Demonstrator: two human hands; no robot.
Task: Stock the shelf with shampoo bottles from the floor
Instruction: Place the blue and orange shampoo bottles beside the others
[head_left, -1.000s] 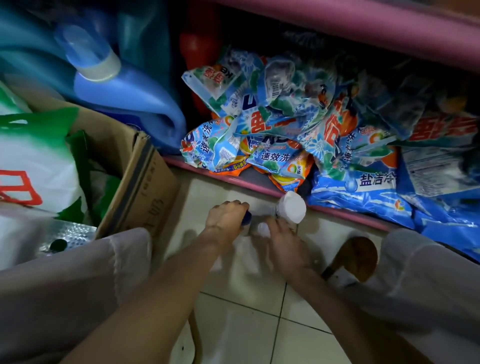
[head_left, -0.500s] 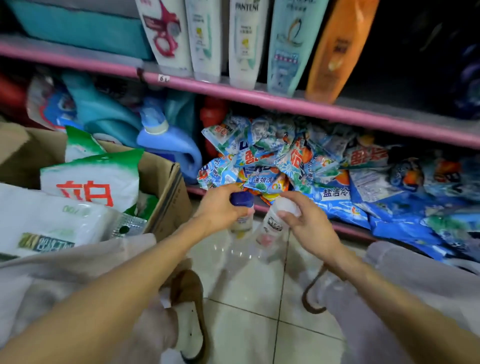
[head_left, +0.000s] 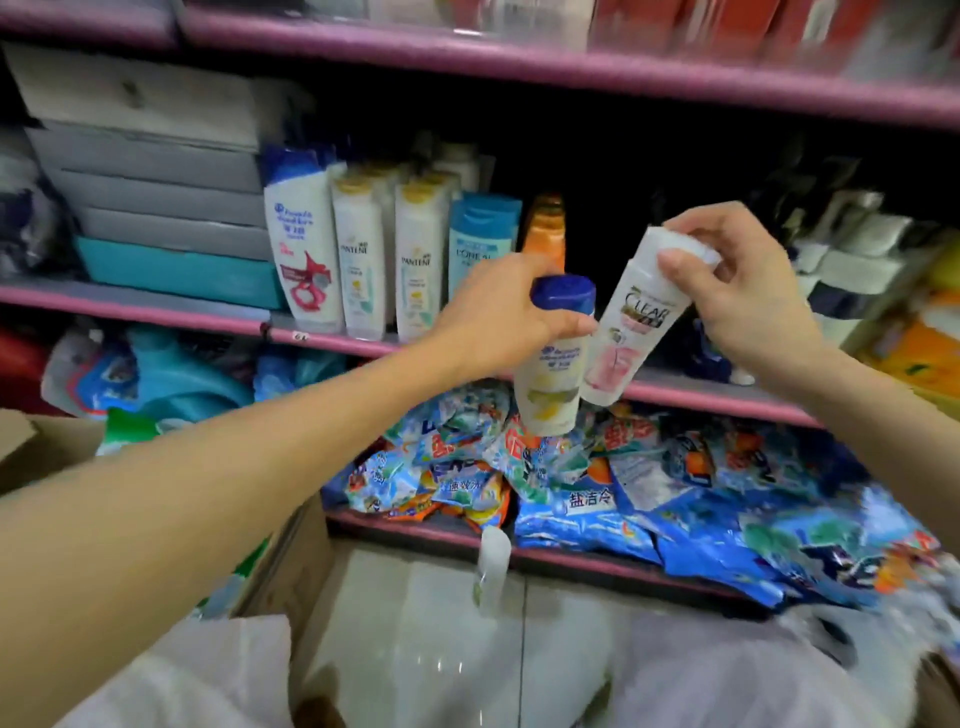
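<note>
The left hand (head_left: 498, 312) is gripping a blue-capped bottle (head_left: 556, 358) upright, cap toward 12 o'clock; the right hand (head_left: 748, 291) is pinching the white Clear bottle (head_left: 631, 332), cap tilting toward 1 o'clock, both before the pink shelf (head_left: 701, 397).

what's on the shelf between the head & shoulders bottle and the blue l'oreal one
In the head view, two white Pantene bottles stand side by side between the Head & Shoulders bottle and the blue bottle, with more gold-capped bottles behind them.

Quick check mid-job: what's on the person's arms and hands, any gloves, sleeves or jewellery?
Both forearms are bare, no sleeves in view. The left hand and right hand wear no gloves; no rings, watch or bands show on fingers or wrists.
</note>
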